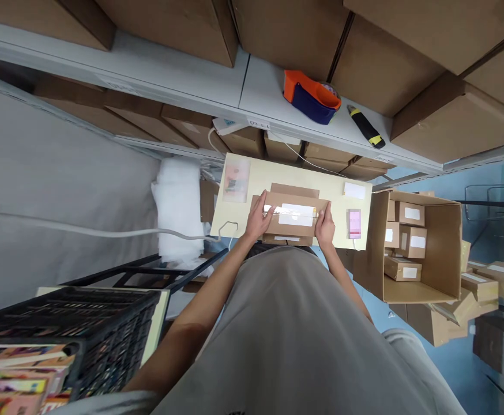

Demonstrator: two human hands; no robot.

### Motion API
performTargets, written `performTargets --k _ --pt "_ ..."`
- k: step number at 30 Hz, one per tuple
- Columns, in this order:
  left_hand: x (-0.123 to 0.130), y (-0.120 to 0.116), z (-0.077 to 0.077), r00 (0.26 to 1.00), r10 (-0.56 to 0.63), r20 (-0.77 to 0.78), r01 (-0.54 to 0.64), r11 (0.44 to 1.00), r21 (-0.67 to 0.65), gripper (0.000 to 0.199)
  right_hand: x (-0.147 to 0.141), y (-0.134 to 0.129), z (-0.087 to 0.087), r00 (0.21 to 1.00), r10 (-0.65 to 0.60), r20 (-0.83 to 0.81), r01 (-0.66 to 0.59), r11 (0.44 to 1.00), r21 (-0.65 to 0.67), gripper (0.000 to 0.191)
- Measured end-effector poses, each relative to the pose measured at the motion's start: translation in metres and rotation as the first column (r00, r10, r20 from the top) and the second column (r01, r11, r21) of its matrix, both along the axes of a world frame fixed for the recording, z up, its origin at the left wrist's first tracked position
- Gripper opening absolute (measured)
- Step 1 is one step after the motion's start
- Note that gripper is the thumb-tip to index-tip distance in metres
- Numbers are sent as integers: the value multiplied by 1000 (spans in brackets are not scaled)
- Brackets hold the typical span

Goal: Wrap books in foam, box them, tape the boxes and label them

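A brown cardboard box (293, 202) rests on the pale table (256, 173) in front of my body. Across its top run a shiny strip of clear tape and a white label (297, 214). My left hand (258, 219) grips the left end, its thumb on the upper face. At the opposite end, my right hand (325, 226) holds the side with its thumb near the tape. More brown cardboard shows beyond the box's far edge and below its near edge; I cannot tell whether these are flaps or separate pieces.
A phone (354, 223) lies on the table's right. Above stand an orange-and-blue tape dispenser (311, 97) and a utility knife (365, 127) on a shelf (269, 86). At right, a large carton (422, 291) holds several labelled boxes. A black crate (117, 340) is at lower left.
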State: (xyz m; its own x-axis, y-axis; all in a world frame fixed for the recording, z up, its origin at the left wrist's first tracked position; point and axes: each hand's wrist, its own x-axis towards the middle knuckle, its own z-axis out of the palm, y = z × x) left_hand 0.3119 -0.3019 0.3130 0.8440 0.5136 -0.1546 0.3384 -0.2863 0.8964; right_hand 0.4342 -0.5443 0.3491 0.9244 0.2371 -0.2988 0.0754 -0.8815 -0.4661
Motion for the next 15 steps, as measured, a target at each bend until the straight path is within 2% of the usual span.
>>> performTargets --k 7,15 --pt "21 2 -9 1000 4 -16 -4 1000 -1 106 25 6 1 999 44 -28 -46 997 -55 78" --pt "31 6 -12 998 -60 28 62 997 -48 98 11 -2 2 996 66 -56 -71 993 -93 84"
